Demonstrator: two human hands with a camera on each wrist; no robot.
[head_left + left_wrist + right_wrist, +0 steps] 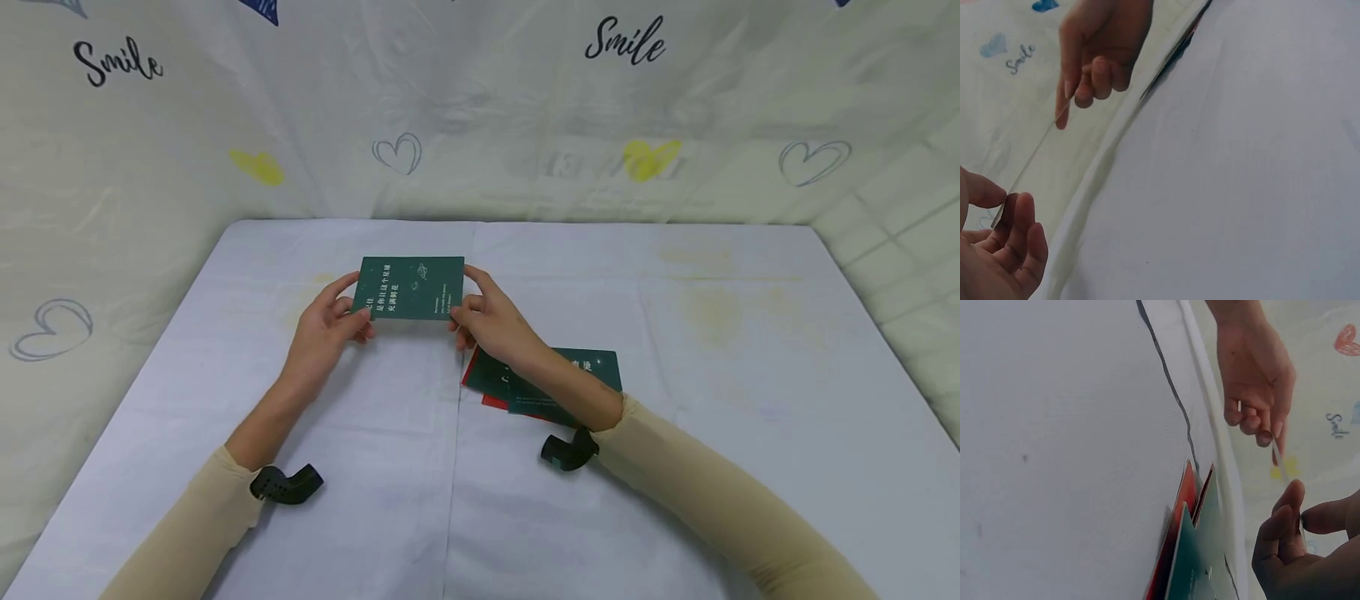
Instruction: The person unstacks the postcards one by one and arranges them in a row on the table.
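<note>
Left hand (324, 327) pinching green card (409, 287) at its 9 o'clock edge; right hand (491, 321) pinching 3 o'clock edge. Card hovering above table (750, 375), near centre, toward 12 o'clock. Loose pile of green and red cards (592, 371) lying at 4 o'clock from held card, under right forearm.

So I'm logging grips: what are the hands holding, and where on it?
Both hold one dark green rectangular card: left hand pinches its left edge, right hand its right edge.
</note>
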